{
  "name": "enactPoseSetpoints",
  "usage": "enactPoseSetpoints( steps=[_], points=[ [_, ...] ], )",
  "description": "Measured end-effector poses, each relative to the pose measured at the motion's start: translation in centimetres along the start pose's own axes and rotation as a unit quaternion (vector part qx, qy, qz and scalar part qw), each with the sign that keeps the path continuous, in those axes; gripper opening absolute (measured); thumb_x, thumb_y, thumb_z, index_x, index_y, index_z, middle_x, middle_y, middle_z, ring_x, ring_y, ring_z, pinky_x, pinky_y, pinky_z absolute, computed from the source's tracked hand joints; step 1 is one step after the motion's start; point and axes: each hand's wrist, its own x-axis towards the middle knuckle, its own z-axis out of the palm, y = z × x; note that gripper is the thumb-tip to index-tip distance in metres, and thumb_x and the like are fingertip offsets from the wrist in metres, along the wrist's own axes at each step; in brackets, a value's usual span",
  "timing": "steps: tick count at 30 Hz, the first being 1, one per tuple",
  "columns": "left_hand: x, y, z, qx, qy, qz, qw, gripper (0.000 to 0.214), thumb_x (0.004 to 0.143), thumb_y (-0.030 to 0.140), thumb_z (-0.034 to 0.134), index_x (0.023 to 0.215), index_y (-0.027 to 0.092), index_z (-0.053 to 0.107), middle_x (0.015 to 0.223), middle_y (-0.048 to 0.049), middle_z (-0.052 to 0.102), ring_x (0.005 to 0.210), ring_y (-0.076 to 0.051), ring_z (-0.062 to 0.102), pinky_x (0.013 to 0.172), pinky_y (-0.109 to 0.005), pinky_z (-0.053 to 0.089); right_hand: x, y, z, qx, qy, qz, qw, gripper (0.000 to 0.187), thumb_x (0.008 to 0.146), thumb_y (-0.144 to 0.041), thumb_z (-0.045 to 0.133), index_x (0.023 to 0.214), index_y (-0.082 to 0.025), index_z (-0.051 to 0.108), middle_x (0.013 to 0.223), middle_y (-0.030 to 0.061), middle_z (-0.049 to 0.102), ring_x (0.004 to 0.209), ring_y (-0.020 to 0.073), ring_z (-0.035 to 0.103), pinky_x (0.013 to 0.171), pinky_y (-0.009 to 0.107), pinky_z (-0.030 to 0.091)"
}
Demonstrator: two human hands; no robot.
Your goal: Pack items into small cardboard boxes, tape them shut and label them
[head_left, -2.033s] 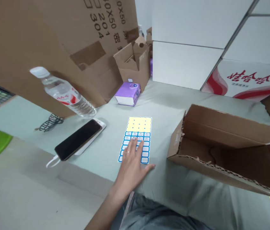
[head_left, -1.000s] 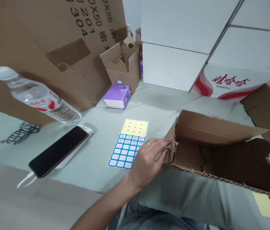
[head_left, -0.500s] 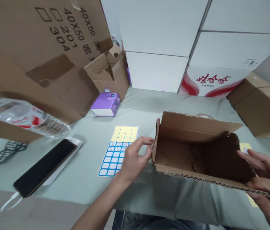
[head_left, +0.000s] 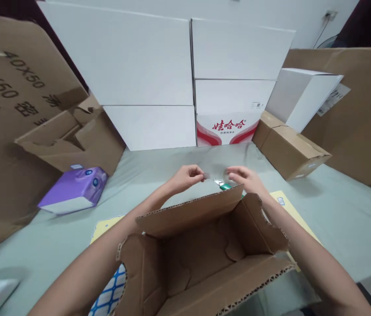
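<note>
My left hand (head_left: 185, 179) and my right hand (head_left: 245, 180) hover close together above the far edge of an open corrugated cardboard box (head_left: 201, 259). The left fingertips pinch a small grey scrap (head_left: 207, 175), too small to identify. The right fingers are apart, nearest to a small green and silver item (head_left: 223, 185) lying just beyond the box rim. Under the box's near left corner lies a label sheet (head_left: 109, 292) with a blue grid, mostly hidden. A yellow card (head_left: 287, 210) lies to the right, partly under the box.
White cartons (head_left: 149, 74) stand stacked at the back, one printed with red waves (head_left: 226, 129). A purple tissue pack (head_left: 73, 191) and a torn small carton (head_left: 73, 136) sit left. A brown carton (head_left: 287, 151) sits right on the pale green cloth (head_left: 169, 164).
The view has tilted up and swung. The box now sits nearer, in front of me, turned around. Both hands have left the box and moved together beyond its far edge.
</note>
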Motion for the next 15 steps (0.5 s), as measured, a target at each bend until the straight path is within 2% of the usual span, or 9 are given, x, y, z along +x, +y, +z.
enactPoseSetpoints(
  steps=[2, 5, 8, 11, 13, 15],
  points=[
    [0.6, -0.4, 0.6, -0.006, -0.02, -0.001, 1.0, 0.021, 0.074, 0.037, 0.059, 0.074, 0.016, 0.063, 0.077, -0.0074, 0.074, 0.077, -0.018, 0.069, 0.076, -0.033, 0.054, 1.6, 0.8, 2.6, -0.01, -0.046, 0.003, 0.999, 0.033, 0.071, -0.043, 0.071, 0.093, -0.019, 0.071, 0.084, 0.0062, 0.073, 0.076, 0.0189, 0.066, 0.067, 0.032, 0.053],
    [0.6, -1.1, 1.1, -0.008, -0.031, -0.006, 0.999, 0.024, 0.074, 0.041, 0.06, 0.075, 0.017, 0.063, 0.077, -0.0065, 0.073, 0.074, -0.018, 0.068, 0.074, -0.033, 0.053, 2.5, 1.8, 5.5, -0.045, -0.072, 0.003, 0.996, 0.021, 0.074, -0.039, 0.069, 0.081, -0.019, 0.069, 0.077, 0.004, 0.071, 0.07, 0.0163, 0.064, 0.063, 0.028, 0.051],
    [0.0, -1.4, 1.3, -0.006, -0.047, -0.014, 0.999, 0.028, 0.072, 0.045, 0.062, 0.076, 0.018, 0.065, 0.079, -0.0072, 0.074, 0.077, -0.02, 0.068, 0.074, -0.034, 0.053, 1.8, 2.4, 5.6, -0.098, -0.068, -0.003, 0.993, 0.02, 0.079, -0.037, 0.065, 0.071, -0.019, 0.066, 0.073, 0.0021, 0.069, 0.067, 0.0148, 0.062, 0.062, 0.027, 0.05],
    [-1.5, -1.8, 0.2, 0.002, -0.034, -0.027, 0.999, 0.031, 0.073, 0.049, 0.061, 0.078, 0.019, 0.068, 0.085, -0.0083, 0.075, 0.083, -0.023, 0.069, 0.08, -0.036, 0.054, -1.3, 2.4, 2.0, -0.174, -0.034, -0.01, 0.984, 0.025, 0.084, -0.041, 0.059, 0.071, -0.02, 0.064, 0.075, 0.0023, 0.067, 0.067, 0.0151, 0.06, 0.062, 0.027, 0.049],
    [-3.3, -2.5, -1.4, 0.041, 0.019, -0.04, 0.998, 0.032, 0.073, 0.052, 0.061, 0.079, 0.022, 0.069, 0.087, -0.0072, 0.075, 0.087, -0.024, 0.069, 0.081, -0.036, 0.053, -4.6, 2.6, -2.1, -0.243, 0.013, -0.012, 0.97, 0.026, 0.086, -0.042, 0.055, 0.072, -0.021, 0.063, 0.079, 0.0039, 0.066, 0.072, 0.0165, 0.06, 0.067, 0.029, 0.049],
    [-5.6, -3.5, -3.5, 0.111, 0.095, -0.058, 0.987, 0.033, 0.072, 0.057, 0.06, 0.078, 0.026, 0.07, 0.089, -0.0043, 0.076, 0.087, -0.026, 0.068, 0.076, -0.035, 0.053, -8.2, 3.2, -6.5, -0.33, 0.084, -0.001, 0.94, 0.025, 0.087, -0.04, 0.051, 0.078, -0.021, 0.063, 0.082, 0.0067, 0.064, 0.074, 0.0192, 0.058, 0.068, 0.032, 0.047]
  ],
)
